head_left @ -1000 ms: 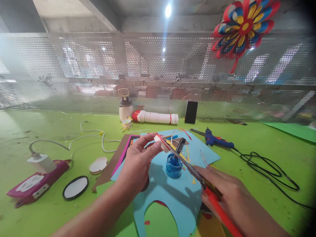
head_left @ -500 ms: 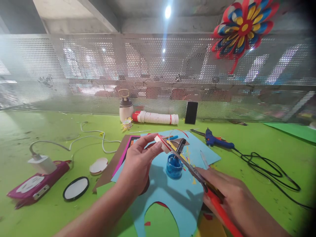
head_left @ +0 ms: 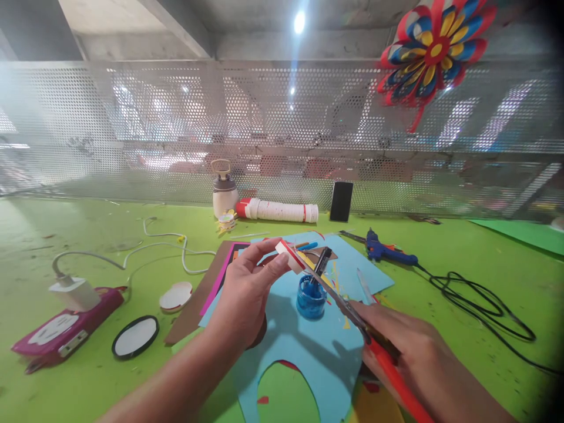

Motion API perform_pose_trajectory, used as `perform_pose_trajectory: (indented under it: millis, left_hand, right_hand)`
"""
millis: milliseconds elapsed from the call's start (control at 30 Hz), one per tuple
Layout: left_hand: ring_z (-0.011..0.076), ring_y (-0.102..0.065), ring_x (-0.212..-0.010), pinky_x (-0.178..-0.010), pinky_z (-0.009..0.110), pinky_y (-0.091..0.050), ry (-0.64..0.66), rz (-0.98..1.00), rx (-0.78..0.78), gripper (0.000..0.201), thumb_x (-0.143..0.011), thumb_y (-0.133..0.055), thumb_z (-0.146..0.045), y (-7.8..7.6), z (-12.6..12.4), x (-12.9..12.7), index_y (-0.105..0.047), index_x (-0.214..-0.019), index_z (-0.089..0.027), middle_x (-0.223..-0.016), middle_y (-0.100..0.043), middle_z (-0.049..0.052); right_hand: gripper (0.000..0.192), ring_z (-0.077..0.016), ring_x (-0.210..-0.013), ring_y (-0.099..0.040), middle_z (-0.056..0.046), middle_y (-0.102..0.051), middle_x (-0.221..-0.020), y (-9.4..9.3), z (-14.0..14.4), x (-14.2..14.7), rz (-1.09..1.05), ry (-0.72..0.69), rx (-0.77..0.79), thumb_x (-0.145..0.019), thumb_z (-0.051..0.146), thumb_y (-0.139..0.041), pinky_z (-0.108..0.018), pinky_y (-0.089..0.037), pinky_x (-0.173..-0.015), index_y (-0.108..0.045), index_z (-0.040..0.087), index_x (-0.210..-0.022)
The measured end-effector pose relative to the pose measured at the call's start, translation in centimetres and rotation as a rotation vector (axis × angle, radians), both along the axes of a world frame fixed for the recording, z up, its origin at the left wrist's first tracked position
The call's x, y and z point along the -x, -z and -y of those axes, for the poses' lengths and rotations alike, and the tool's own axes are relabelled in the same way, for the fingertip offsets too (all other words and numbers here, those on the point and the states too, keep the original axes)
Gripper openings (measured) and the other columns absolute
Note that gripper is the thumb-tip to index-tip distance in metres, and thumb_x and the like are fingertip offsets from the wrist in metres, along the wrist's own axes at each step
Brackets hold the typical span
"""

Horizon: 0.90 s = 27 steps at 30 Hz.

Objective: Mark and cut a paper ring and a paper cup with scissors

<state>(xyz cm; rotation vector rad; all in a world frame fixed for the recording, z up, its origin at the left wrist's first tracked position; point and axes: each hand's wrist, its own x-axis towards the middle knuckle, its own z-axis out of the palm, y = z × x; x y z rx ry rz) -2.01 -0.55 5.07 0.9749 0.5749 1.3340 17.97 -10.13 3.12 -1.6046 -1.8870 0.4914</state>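
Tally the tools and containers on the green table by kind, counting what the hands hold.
Scissors, in the right hand: 1
Glue gun: 1
Blue jar: 1
Bottle: 1
Paper piece, in the left hand: 1
Total: 5

My left hand (head_left: 247,294) pinches a small red-and-white paper piece (head_left: 289,257) above the blue sheet (head_left: 304,346). My right hand (head_left: 409,358) grips red-handled scissors (head_left: 352,314), blades meeting the piece. A blue jar (head_left: 311,296) stands just beneath on the green surface (head_left: 88,376).

red-handled scissors (head_left: 352,320), blue sheet (head_left: 304,346), green table (head_left: 79,376)
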Motion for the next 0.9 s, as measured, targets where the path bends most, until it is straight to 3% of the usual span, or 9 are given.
perform_pose_trajectory:
  millis: [233, 400, 700, 900]
  left_hand:
    - [0.0208, -0.071, -0.096, -0.093, 0.036, -0.051, -0.068, -0.016, -0.018, 0.04, -0.07, -0.086, -0.024, 0.57, -0.42, 0.02, -0.069, -0.106, -0.017, -0.101, -0.078, 0.008]
    - [0.023, -0.069, -0.104, -0.092, 0.035, -0.053, -0.108, -0.054, -0.026, 0.054, -0.067, -0.087, -0.024, 0.69, -0.39, 0.05, -0.067, -0.117, -0.017, -0.105, -0.077, 0.009]
    - [0.022, -0.07, -0.104, -0.09, 0.034, -0.056, -0.092, -0.028, -0.074, 0.054, -0.068, -0.086, -0.019, 0.83, -0.37, -0.12, -0.067, -0.119, -0.018, -0.111, -0.075, 0.008]
    - [0.023, -0.069, -0.106, -0.09, 0.034, -0.056, -0.084, -0.034, -0.079, 0.051, -0.07, -0.085, -0.018, 0.69, -0.23, -0.09, -0.068, -0.117, -0.019, -0.111, -0.075, 0.009]
  right_hand:
    - [0.049, -0.0208, -0.081, -0.07, -0.004, -0.073, -0.093, -0.44, 0.1, -0.18, 0.105, -0.002, 0.025, -0.079, 0.005, -0.048, -0.028, -0.059, -0.068, -0.069, 0.027, -0.118]
    - [0.044, -0.0216, -0.079, -0.071, -0.005, -0.074, -0.092, -0.76, 0.03, -0.2, 0.128, -0.004, -0.07, -0.077, 0.007, -0.053, -0.028, -0.059, -0.069, -0.073, 0.026, -0.111]
    - [0.037, -0.0204, -0.073, -0.069, -0.005, -0.072, -0.085, -0.73, 0.09, -0.37, 0.134, -0.008, -0.109, -0.084, 0.011, -0.052, -0.028, -0.058, -0.066, -0.073, 0.025, -0.111]
    - [0.037, -0.0212, -0.072, -0.069, -0.004, -0.072, -0.086, -0.65, 0.18, -0.3, 0.132, 0.008, -0.121, -0.08, 0.01, -0.053, -0.029, -0.058, -0.065, -0.073, 0.026, -0.107]
